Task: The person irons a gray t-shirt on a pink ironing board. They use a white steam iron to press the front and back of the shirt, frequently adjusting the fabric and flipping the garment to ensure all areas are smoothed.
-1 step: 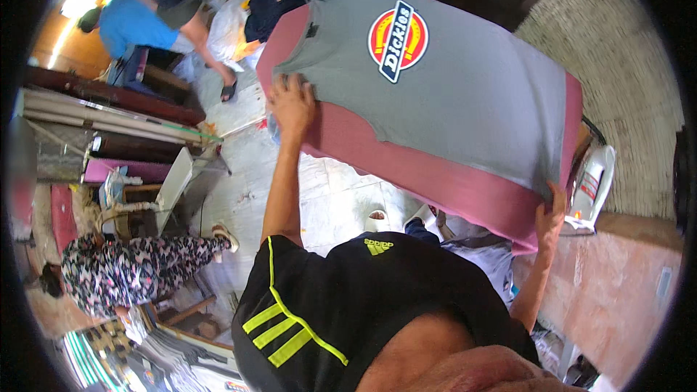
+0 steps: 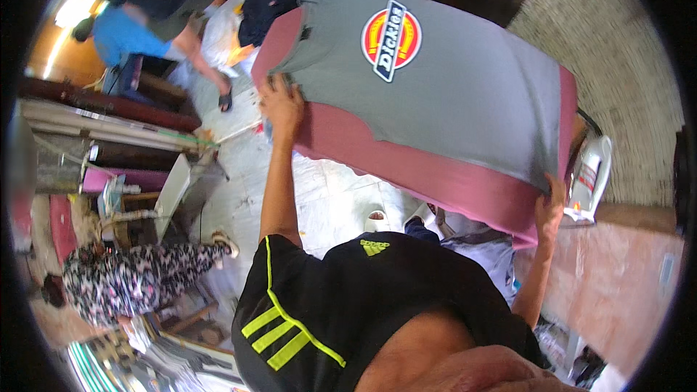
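A grey T-shirt (image 2: pixel 472 94) with a red, yellow and blue-black emblem on its chest lies spread over a padded board with a dusky pink cover (image 2: pixel 428 174). Its neck points to the left. My left hand (image 2: pixel 282 107) has its fingers curled on the shirt's near edge by the neck and shoulder. At the near right corner, by the hem, my right hand (image 2: pixel 550 207) pinches the cloth, its fingertips partly hidden. Just beyond that hand, a white iron (image 2: pixel 592 178) rests past the board's right end.
Beside the iron is a pinkish-brown surface (image 2: pixel 602 276). Dark folded clothes (image 2: pixel 268 11) lie past the board's left end. One person in a patterned garment (image 2: pixel 134 279) is at lower left; other people are at upper left. Long rolls (image 2: pixel 109 127) lie along the left.
The whole view has shifted slightly, with the board and shirt a little further left in it. Both hands keep their places on the shirt.
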Tool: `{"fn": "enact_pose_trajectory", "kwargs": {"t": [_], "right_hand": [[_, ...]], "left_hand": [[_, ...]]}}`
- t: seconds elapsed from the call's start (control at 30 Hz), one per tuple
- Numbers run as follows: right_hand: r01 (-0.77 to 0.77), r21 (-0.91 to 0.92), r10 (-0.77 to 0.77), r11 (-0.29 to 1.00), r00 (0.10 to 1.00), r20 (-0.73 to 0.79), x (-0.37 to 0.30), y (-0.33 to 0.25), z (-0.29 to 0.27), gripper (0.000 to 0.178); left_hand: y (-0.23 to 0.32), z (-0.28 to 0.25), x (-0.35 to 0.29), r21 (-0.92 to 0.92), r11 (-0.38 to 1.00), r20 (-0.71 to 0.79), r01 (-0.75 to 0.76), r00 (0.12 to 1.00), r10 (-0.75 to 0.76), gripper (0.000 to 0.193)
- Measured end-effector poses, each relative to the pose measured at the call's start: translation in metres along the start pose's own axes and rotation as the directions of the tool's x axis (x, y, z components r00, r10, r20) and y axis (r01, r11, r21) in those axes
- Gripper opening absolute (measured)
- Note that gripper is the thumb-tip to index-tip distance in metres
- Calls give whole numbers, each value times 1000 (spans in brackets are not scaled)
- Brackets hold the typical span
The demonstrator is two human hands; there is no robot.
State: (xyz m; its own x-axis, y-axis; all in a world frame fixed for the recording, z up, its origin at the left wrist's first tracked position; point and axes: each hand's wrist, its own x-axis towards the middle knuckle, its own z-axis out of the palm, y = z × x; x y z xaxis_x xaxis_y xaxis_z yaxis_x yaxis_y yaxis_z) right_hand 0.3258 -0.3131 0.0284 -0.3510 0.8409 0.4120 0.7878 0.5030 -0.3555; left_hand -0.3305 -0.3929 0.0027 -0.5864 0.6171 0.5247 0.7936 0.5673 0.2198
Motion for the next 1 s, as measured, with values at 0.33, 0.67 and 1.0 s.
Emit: {"fn": "enact_pose_trajectory", "kwargs": {"t": [0.33,0.67,1.0], "right_hand": [[48,-270,-111,962,968,-224,22,-9,4,22],[-50,-363,20,930,996,-84,-51,-64,-81,15],[-236,-187,292,954,879,377,-124,-77,-95,26]], "left_hand": [[-86,27,68,-562,765,330,314,933,-141,40],[-104,-45,19,-740,536,452,407,890,-51,21],[-134,-67,-38,5,990,507,144,853,-127,30]]}}
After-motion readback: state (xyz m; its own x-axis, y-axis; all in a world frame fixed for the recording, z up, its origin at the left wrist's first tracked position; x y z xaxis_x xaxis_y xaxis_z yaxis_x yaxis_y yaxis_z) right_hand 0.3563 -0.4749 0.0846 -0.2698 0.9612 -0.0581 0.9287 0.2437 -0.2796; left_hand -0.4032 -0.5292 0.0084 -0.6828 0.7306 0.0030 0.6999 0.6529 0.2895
